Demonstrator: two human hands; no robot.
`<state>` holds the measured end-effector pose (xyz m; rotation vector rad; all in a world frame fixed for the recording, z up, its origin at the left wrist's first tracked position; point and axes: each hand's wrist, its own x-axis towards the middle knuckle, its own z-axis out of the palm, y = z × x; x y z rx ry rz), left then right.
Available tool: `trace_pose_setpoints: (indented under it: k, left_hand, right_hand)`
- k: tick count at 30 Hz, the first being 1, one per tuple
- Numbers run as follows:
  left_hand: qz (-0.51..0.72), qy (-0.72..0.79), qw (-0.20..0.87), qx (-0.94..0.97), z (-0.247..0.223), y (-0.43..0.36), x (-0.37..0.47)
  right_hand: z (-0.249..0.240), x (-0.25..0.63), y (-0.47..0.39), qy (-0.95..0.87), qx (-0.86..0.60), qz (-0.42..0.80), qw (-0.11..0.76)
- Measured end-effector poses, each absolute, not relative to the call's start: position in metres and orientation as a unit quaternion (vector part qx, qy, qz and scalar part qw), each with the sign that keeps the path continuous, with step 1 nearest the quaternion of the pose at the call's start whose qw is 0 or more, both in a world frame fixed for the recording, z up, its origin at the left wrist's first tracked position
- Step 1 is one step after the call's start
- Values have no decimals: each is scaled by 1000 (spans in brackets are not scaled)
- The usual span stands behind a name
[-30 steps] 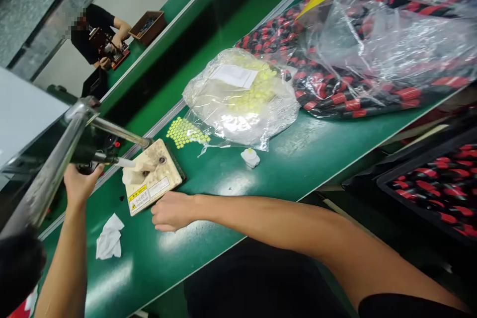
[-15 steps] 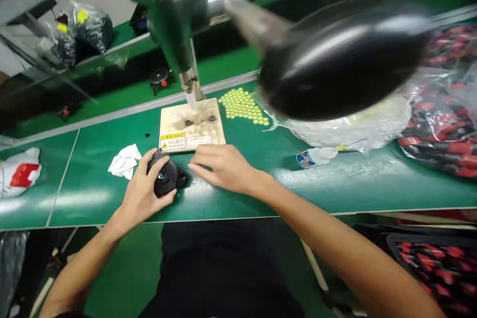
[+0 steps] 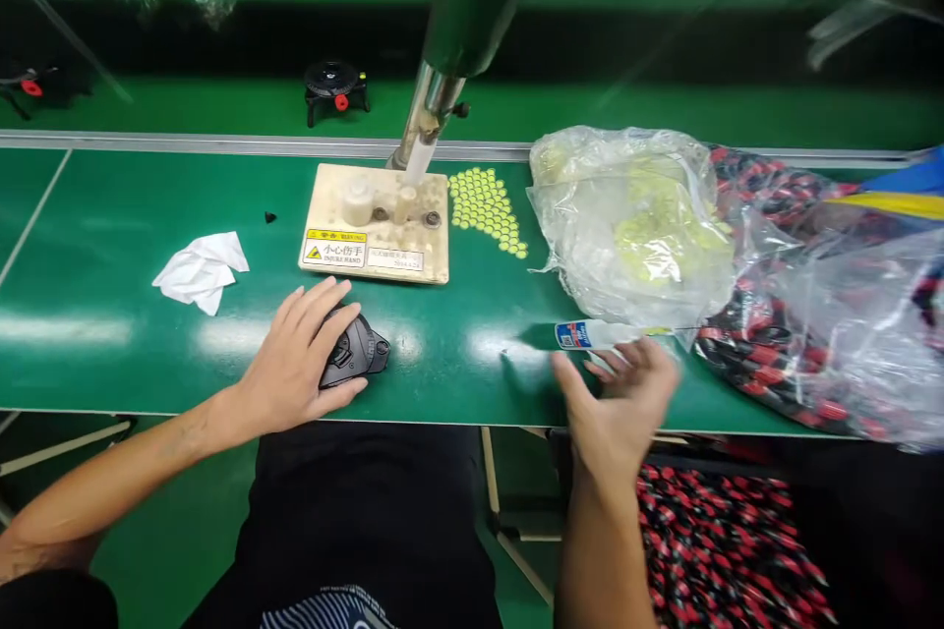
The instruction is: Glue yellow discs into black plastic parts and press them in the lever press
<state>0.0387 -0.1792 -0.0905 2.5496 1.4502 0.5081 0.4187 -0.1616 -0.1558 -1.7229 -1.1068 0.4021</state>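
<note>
My left hand (image 3: 306, 354) lies over a black plastic part (image 3: 361, 354) near the table's front edge, fingers across its top and thumb along its near side. The part has a rounded body and a small lug with a hole at its right end; much of it is hidden under the fingers. My right hand (image 3: 619, 393) is at a small white bottle with a blue label (image 3: 582, 335), which lies on its side and has a thin tip pointing right. Thumb and fingers are apart and slightly blurred; I see no grip on the bottle.
A press with a cream base plate (image 3: 375, 221) stands behind. Beside it lie several yellow-green discs (image 3: 487, 211). A crumpled white tissue (image 3: 201, 272) is at left. Plastic bags (image 3: 634, 226) fill the right. Black three-legged units (image 3: 335, 86) stand beyond the rail. Below right is a crate of red-black parts (image 3: 730, 541).
My right hand has moved right, from beside the black part to the bottle. My left hand stays on the black part. The camera view has levelled and shifted.
</note>
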Motion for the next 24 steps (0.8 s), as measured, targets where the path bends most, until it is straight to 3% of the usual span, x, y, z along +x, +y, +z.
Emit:
trace_pose_setpoints:
  k: [6, 10, 17, 20, 24]
  left_hand:
    - [116, 458, 131, 871, -79, -171, 37]
    - [63, 459, 132, 876, -66, -161, 34]
    - [-31, 481, 58, 874, -61, -145, 49]
    - [-36, 456, 129, 880, -54, -128, 53]
    - [-80, 372, 318, 868, -51, -93, 54]
  right_hand:
    - [-156, 415, -145, -515, -743, 123, 410]
    - [-154, 407, -153, -518, -697, 177, 462]
    - [-122, 351, -146, -558, -499, 394, 533]
    - [-101, 322, -103, -569, -399, 470, 544]
    - [-86, 285, -51, -568, -339, 527, 533]
